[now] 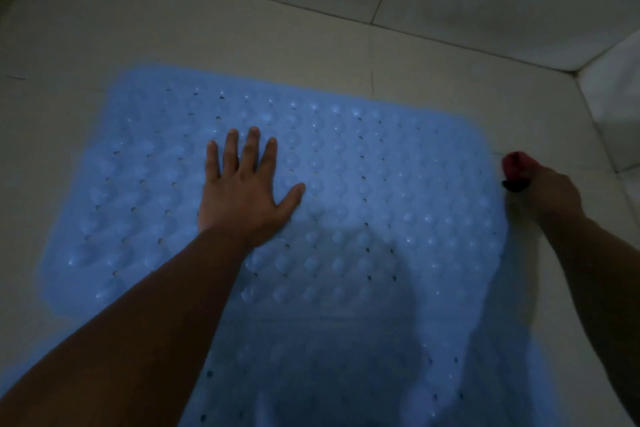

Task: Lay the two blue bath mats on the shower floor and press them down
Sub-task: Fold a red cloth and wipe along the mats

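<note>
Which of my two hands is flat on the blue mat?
The left hand, fingers spread, palm down on the blue mat. The right hand sits off its right edge, holding something red.

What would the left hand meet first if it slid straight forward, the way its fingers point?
Only more of the blue mat under the left hand, then the mat's far edge and bare floor tiles. Nothing stands in that line as far as the picture shows.

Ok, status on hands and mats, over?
Left hand flat, pressing far blue mat. Right hand grips small red object at mat's right edge. Near mat overlaps it, rippled.
</note>
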Available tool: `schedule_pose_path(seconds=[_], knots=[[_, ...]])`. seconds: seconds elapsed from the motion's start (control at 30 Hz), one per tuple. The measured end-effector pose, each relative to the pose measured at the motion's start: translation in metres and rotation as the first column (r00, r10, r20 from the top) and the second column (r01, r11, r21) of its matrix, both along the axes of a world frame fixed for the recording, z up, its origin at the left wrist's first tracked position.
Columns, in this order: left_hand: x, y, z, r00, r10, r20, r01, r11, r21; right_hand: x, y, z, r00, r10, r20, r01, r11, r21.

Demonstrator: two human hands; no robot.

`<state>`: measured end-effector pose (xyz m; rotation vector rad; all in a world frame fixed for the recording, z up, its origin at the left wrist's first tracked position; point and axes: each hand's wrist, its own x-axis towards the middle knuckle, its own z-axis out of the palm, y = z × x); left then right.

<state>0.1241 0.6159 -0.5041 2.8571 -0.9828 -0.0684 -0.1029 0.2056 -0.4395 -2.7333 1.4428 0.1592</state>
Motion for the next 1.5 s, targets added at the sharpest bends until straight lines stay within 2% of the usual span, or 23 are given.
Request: schedule_pose_path(seconds=[0.13, 0.37, 0.43, 0.57, 0.7, 0.8, 0.87, 0.97, 1.03, 1.1, 1.27, 1.37, 1.5], knots=[[-0.003, -0.001, 0.007, 0.999, 0.013, -0.038, -0.012, 0.999, 0.032, -0.036, 0.027, -0.007, 0.995, -0.04, 0.095, 0.036, 0.999, 0.04], [-0.005, -0.001, 0.01, 0.998, 0.006, -0.059, -0.002, 0.998, 0.064, -0.086, 0.05, -0.029, 0.96, 0.102, 0.261, -0.134, 0.985, 0.11], [-0.005, -0.001, 0.011, 0.997, 0.004, -0.074, 0.002, 0.997, 0.081, -0.096, 0.056, -0.031, 0.948, 0.063, 0.313, -0.123, 0.976, 0.177], [-0.011, -0.006, 0.02, 0.999, -0.003, -0.045, 0.011, 0.984, 0.178, -0.128, 0.074, -0.026, 0.956, 0.028, 0.294, -0.097, 0.97, 0.223], [-0.025, -0.011, 0.037, 0.999, 0.023, -0.045, -0.008, 0.955, 0.298, -0.154, 0.102, -0.014, 0.898, -0.034, 0.438, -0.142, 0.921, 0.363], [-0.042, -0.022, 0.053, 1.0, -0.01, 0.014, 0.004, 0.938, 0.348, -0.181, 0.106, -0.018, 0.952, -0.017, 0.305, -0.111, 0.91, 0.399], [-0.066, -0.037, 0.064, 0.99, -0.12, 0.072, 0.091, 0.944, 0.317, -0.207, 0.104, -0.031, 0.964, 0.072, 0.255, -0.154, 0.936, 0.316], [-0.13, -0.049, 0.07, 0.972, -0.236, 0.018, 0.233, 0.968, 0.093, -0.233, 0.103, -0.04, 0.97, 0.128, 0.208, -0.182, 0.948, 0.262], [-0.188, -0.042, 0.067, 0.946, -0.323, -0.01, 0.322, 0.946, -0.039, -0.246, 0.1, -0.042, 0.977, 0.1, 0.188, -0.151, 0.948, 0.28], [-0.244, -0.025, 0.063, 0.916, -0.401, -0.023, 0.396, 0.912, -0.11, -0.263, 0.098, -0.042, 0.988, 0.064, 0.142, -0.106, 0.946, 0.307], [-0.344, 0.041, 0.061, 0.824, -0.559, -0.087, 0.547, 0.827, -0.131, -0.318, 0.138, -0.034, 0.998, -0.045, 0.034, 0.031, 0.94, 0.339], [-0.373, 0.077, 0.06, 0.803, -0.574, -0.16, 0.563, 0.819, -0.11, -0.356, 0.168, -0.032, 0.985, -0.17, -0.014, 0.163, 0.913, 0.374], [-0.391, 0.107, 0.059, 0.806, -0.54, -0.241, 0.552, 0.834, -0.021, -0.393, 0.226, -0.018, 0.966, -0.256, -0.025, 0.247, 0.898, 0.365]])
